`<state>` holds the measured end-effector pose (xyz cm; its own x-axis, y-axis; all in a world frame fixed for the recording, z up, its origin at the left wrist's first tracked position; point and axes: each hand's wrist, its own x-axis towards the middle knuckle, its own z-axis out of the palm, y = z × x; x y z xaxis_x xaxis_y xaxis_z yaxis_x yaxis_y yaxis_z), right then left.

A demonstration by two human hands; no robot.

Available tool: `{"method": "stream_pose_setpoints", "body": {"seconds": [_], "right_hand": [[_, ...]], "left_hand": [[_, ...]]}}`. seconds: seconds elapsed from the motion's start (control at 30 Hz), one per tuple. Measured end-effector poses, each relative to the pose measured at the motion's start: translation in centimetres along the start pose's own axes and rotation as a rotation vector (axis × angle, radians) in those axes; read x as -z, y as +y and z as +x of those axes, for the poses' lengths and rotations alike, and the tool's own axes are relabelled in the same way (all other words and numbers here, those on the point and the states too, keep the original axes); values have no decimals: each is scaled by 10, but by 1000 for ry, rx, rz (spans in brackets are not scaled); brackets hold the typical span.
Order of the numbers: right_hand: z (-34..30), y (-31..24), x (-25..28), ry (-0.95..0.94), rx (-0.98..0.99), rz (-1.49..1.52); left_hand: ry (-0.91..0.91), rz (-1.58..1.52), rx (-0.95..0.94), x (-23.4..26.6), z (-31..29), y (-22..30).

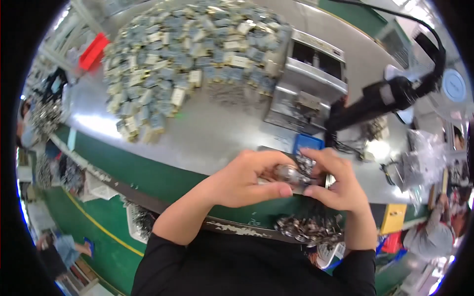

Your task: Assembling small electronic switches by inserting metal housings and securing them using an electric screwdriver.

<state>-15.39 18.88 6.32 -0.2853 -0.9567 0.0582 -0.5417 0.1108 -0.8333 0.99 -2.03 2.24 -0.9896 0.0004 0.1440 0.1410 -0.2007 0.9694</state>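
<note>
My left hand point(244, 178) is closed around a round, shiny metal piece point(286, 173) in front of me; its exact kind I cannot make out. My right hand point(340, 180) curls in from the other side, fingers bent over small shiny metal parts point(305, 164) partly hidden by the fingers. The two hands almost meet over the near edge of the bench. Just beyond them lies a small blue tray point(308, 142). Below the right hand, a heap of loose metal parts point(308, 229) sits close to my body.
A metal bench machine point(308, 81) stands beyond the hands, with a thick black cylindrical tool point(373, 104) to its right. A large heap of blue-grey and cream blocks point(182, 54) covers the far left of the metal bench point(212, 135). A yellow box point(393, 218) is at right.
</note>
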Motion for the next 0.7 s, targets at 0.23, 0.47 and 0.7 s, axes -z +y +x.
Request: {"method": "stream_pose_setpoints", "body": {"seconds": [0.23,0.47,0.7], "right_hand": [[-15,42,1,89,-30,-514],[-3,43,-17,33,-79,-546],[-6,42,-14,76,-66,-472]], "left_hand": [[834,1399,38,82,-73,29],[1126,1634,198,132,-149,2],[1022,1229,393,106,-137,-6]]}}
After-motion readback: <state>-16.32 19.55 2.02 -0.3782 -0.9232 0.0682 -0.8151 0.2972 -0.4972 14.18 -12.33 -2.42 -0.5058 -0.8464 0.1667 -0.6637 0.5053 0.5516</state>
